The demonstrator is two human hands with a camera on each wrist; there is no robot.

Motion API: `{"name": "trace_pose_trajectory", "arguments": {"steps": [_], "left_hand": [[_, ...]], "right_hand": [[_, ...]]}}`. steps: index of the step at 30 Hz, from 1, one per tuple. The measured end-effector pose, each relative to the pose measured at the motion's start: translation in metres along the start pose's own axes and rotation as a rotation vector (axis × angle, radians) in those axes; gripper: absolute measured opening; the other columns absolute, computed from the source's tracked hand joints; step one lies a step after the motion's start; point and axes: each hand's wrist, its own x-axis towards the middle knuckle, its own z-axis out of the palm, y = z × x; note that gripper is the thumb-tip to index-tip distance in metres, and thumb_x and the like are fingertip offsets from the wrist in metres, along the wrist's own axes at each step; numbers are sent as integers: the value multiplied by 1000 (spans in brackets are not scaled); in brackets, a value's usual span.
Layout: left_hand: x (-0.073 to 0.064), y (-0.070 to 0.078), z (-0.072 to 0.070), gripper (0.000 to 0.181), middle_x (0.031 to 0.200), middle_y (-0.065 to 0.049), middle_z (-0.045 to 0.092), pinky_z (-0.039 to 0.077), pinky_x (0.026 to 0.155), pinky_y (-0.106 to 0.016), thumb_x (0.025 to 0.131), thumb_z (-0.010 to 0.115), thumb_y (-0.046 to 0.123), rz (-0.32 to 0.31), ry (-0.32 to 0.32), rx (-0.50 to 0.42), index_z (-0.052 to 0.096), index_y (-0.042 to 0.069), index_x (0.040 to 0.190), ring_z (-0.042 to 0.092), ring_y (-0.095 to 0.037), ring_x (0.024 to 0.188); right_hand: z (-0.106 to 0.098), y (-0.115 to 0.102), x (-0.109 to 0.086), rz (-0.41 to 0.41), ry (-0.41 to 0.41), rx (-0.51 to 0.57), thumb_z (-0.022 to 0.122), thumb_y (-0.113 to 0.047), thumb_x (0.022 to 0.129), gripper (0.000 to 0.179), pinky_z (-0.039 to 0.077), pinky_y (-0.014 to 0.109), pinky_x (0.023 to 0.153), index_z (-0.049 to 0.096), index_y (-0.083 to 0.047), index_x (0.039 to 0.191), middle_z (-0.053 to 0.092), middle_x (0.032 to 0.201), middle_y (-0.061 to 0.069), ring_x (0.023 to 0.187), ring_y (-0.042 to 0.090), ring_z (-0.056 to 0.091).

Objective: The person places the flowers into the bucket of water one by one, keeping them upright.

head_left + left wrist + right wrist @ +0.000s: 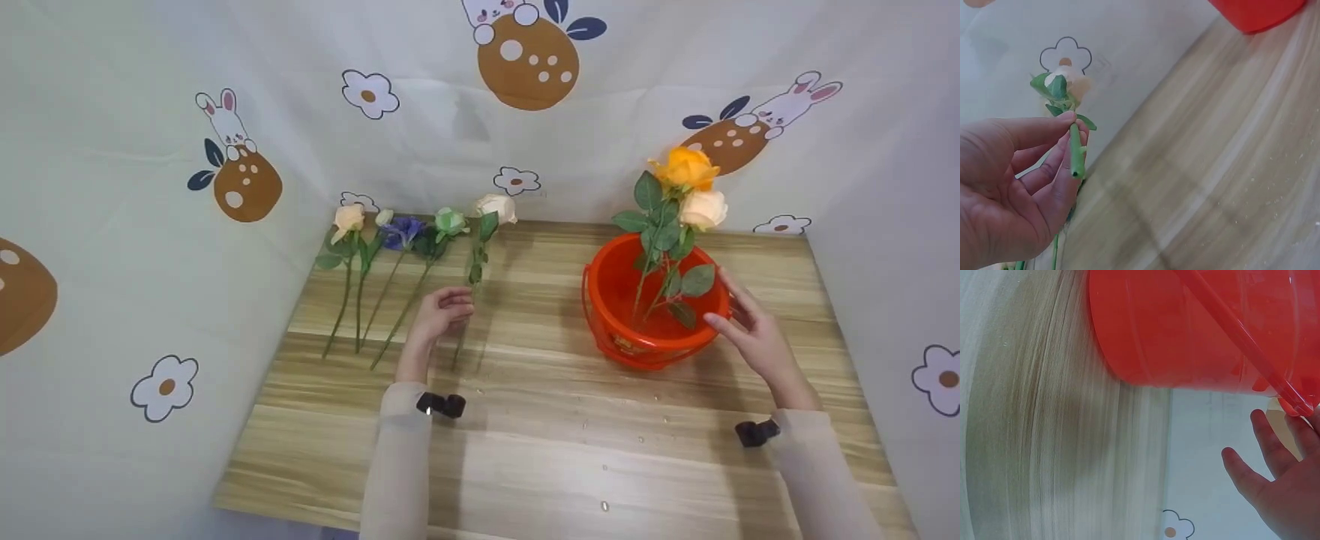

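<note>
My left hand [441, 313] pinches the green stem [1076, 152] of a cream-white rose [496, 208] between thumb and fingers. In the left wrist view the stem's cut end points toward the camera and the bloom lies beyond the fingertips. At the right, my right hand [757, 345] touches the rim of a red bucket [652, 357], its fingers spread and mostly straight. The right wrist view shows fingertips close by the pivot of the bucket handle [1241, 337]. Inside the bucket stand an orange rose [686, 169] and a pale peach rose [703, 210], blooms above the rim.
Left of my left hand, several stems lie side by side: a peach rose [349, 219], a small pale bud [384, 217], a purple flower [403, 233] and a green rose [451, 221]. A patterned cloth [420, 142] rises behind the wooden table [540, 420], which has small droplets on it.
</note>
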Motion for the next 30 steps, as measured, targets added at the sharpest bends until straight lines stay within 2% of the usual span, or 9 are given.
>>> {"name": "trace_pose_trajectory", "arguments": {"steps": [2, 4, 7, 9, 14, 21, 30], "left_hand": [[-1, 4, 2, 36, 107, -21, 63, 56, 73, -27, 84, 64, -7, 28, -7, 1, 58, -5, 120, 65, -15, 82], [-2, 7, 4, 36, 103, -18, 64, 56, 77, -33, 84, 64, -6, 39, -11, 4, 58, -5, 120, 65, -14, 82], [-5, 12, 7, 36, 97, -6, 65, 55, 79, -41, 84, 65, -3, 30, -4, 22, 60, 0, 120, 65, -15, 81], [-6, 15, 9, 36, 96, -4, 65, 55, 76, -42, 84, 66, -2, 19, 0, 22, 60, 2, 120, 65, -16, 80], [-8, 23, 14, 35, 100, -9, 65, 56, 69, -33, 85, 65, -2, 35, -4, 1, 60, 2, 119, 64, -13, 78], [-11, 34, 20, 35, 95, -3, 63, 56, 67, -29, 84, 65, -3, 65, -30, -35, 59, 1, 119, 64, -14, 80], [-14, 46, 27, 34, 93, -3, 61, 54, 61, -24, 84, 65, -4, 94, -54, -55, 59, -1, 117, 63, -11, 77]], "right_hand": [[0, 0, 0, 4, 1, -6, 65, -5, 88, 66, 44, 7, 87, 34, -8, 146, 31, 150, 19, 111, -6, 49], [0, 0, 0, 8, 1, -12, 65, -6, 88, 66, 44, 7, 86, 34, -8, 146, 31, 150, 19, 110, -6, 50], [0, -1, 0, 12, -2, -16, 65, -6, 88, 66, 44, 7, 85, 34, -9, 146, 31, 150, 19, 109, -7, 50], [0, 0, 0, 11, -3, -16, 65, -6, 88, 66, 44, 7, 85, 33, -9, 146, 31, 150, 19, 109, -7, 50], [0, 0, 0, 3, 0, -10, 65, -5, 88, 67, 44, 6, 84, 33, -8, 146, 31, 149, 20, 108, -7, 51], [0, 1, 1, -10, 0, 21, 65, -3, 87, 67, 44, 7, 87, 33, -6, 146, 31, 149, 21, 111, -6, 50], [0, 3, 0, -10, -2, 21, 64, -3, 88, 66, 43, 6, 88, 33, -7, 146, 29, 150, 21, 113, -5, 48]]}}
